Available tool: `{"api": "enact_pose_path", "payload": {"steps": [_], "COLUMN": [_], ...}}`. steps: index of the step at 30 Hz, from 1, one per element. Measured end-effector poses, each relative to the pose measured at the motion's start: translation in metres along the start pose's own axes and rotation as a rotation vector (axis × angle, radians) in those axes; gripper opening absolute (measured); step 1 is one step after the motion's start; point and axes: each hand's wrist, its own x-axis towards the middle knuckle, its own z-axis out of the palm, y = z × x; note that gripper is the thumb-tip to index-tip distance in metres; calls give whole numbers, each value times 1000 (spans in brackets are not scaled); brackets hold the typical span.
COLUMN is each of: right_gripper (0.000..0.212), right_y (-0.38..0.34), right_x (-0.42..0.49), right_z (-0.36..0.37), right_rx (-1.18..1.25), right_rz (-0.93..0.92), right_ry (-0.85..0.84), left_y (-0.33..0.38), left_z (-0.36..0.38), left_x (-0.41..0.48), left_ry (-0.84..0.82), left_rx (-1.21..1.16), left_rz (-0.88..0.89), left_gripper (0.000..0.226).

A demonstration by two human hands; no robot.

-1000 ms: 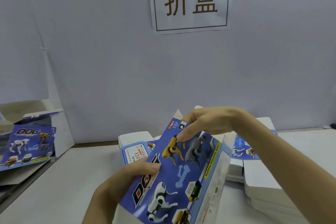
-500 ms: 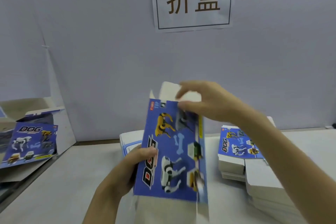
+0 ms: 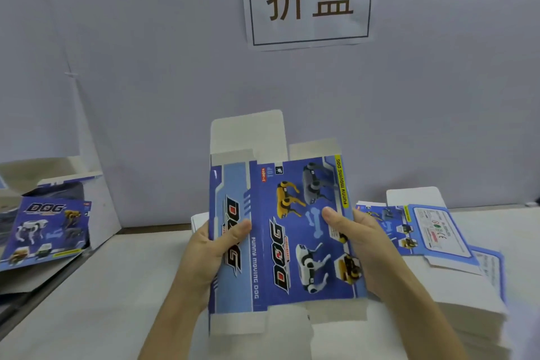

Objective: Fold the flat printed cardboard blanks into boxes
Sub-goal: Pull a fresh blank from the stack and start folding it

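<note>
Pinches printed blank (image 3: 280, 231) by its side edges, left hand (image 3: 204, 254) and right hand (image 3: 361, 245), thumbs in front, other fingers hidden — held upright over the table's (image 3: 117, 286) middle, probably to squeeze it open.

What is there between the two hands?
The blue printed cardboard blank, showing DOG lettering, spans from the left hand to the right hand, in the head view.

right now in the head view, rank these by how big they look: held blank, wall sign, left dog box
1. held blank, nearest the camera
2. wall sign, its top cut off by the frame
3. left dog box, cut by the frame edge
</note>
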Motion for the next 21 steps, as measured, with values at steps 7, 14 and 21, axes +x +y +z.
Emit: {"api": "enact_pose_path", "payload": {"steps": [7,14,21], "right_gripper": [38,32,23], "right_y": [6,5,1], "right_x": [3,0,-2], "right_z": [-7,-12,-22], "right_rx": [4,-13,71], "right_rz": [-2,4,52], "right_ry": [15,26,2], "left_y": [-6,-2,-1], "left_z": [5,8,14], "left_x": [2,0,-1], "left_ry": [-66,-55,-40], "left_rx": [-24,69,81], "left_rz": [26,36,75], "left_gripper": [45,44,47]}}
